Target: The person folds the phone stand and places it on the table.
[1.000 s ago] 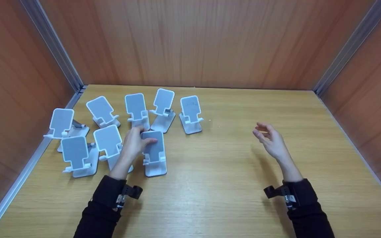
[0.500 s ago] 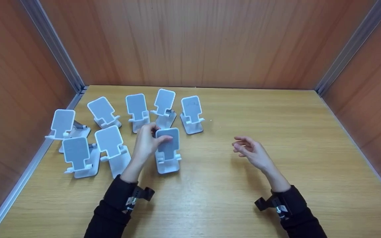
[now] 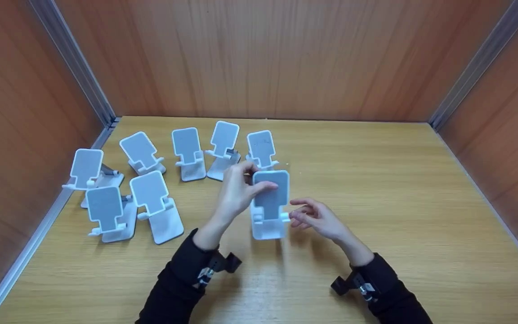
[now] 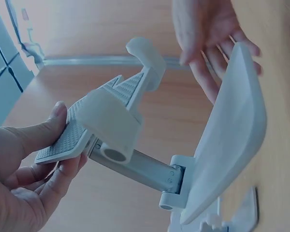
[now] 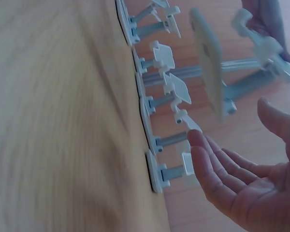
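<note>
My left hand (image 3: 237, 191) pinches a white phone stand (image 3: 271, 227) by its grey-padded upper plate, thumb on the pad and fingers behind. In the left wrist view the phone stand (image 4: 227, 130) is raised off the table, its white base joined to the plate by a grey metal arm. Two small hooked rests stick out from the plate's lower end. My right hand (image 3: 319, 219) is close to the stand's right side, fingers apart and loosely bent, holding nothing. In the right wrist view the palm of the right hand (image 5: 246, 188) faces the stand.
Several similar phone stands (image 3: 186, 146) stand unfolded on the left half of the wooden table (image 3: 376, 180). One stand (image 3: 261, 146) is just behind the held one. Wood panels (image 3: 263, 58) with grey metal edging enclose the back and sides.
My left hand has lifted the phone stand and carried it right, to mid-table. My right hand has moved left, from the right side of the table to beside the stand.
</note>
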A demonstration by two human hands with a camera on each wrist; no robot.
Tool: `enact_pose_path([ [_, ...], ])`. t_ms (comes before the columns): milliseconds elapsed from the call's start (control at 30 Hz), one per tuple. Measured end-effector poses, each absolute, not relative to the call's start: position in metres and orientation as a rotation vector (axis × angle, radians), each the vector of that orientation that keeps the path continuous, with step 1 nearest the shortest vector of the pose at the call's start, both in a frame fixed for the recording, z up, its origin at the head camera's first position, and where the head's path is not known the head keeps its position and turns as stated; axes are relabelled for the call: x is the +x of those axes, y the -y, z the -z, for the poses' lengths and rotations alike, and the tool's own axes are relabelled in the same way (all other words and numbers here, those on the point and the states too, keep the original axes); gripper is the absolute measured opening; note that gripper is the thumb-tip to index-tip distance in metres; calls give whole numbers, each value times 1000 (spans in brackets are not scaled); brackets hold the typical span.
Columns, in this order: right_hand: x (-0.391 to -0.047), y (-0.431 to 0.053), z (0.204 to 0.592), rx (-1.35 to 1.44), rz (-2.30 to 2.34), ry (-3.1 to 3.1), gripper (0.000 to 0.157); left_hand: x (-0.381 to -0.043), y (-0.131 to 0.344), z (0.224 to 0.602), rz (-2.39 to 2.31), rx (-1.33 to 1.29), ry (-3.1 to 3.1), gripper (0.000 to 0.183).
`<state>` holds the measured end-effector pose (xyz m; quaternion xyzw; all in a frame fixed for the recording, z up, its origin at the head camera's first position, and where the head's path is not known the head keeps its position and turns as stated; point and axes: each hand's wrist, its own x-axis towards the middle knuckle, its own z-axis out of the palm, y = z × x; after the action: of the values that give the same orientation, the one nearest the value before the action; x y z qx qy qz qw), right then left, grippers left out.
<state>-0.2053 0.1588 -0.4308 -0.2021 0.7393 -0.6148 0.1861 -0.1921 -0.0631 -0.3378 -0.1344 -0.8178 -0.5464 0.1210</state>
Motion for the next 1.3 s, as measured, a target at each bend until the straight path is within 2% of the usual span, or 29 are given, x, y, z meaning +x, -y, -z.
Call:
enact_pose_path([
  [167,-200,-154,429,-573,1744,-2018,38,-192,48,330,1611,-451,2393,28],
  [333,-195,-154,426,-515,1774,-1982,43,-192,37,328,1642,-494,2376,30],
  [733,-192,-156,423,-375,1883,-1950,41,-193,27,336,1677,-530,2380,28],
  [1033,-193,-157,420,-264,1969,-1924,41,-192,27,347,1790,-593,2334,39],
  [1300,-193,-159,417,-211,1961,-1920,42,-186,23,355,1901,-537,2319,49],
])
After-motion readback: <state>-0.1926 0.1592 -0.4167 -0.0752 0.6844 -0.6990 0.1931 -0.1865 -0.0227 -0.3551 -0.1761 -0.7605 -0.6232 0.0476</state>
